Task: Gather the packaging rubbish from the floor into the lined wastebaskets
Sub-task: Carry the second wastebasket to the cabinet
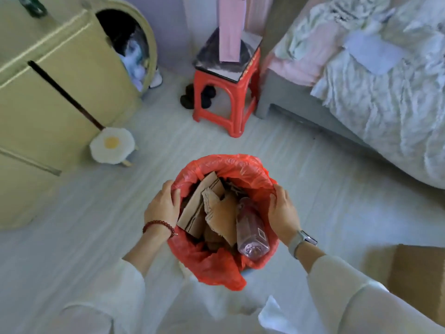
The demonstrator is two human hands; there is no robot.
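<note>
A wastebasket lined with a red plastic bag [231, 165] stands in front of me on the pale floor. Inside it are torn cardboard pieces [212, 208] and a clear plastic bottle [251, 227] lying against the right side. My left hand [162, 208] grips the left rim of the red liner, fingers curled over it. On the opposite rim my right hand [284, 213] holds the liner the same way. A second basket with a dark liner [134, 49] stands at the back left, holding pale rubbish.
A red plastic stool [228, 97] with a pink bag on it stands ahead. A bed [361, 92] fills the right side, and a cream cabinet [48, 92] the left. A fried-egg stool [112, 147] sits by the cabinet. A cardboard box [419, 273] lies at the lower right.
</note>
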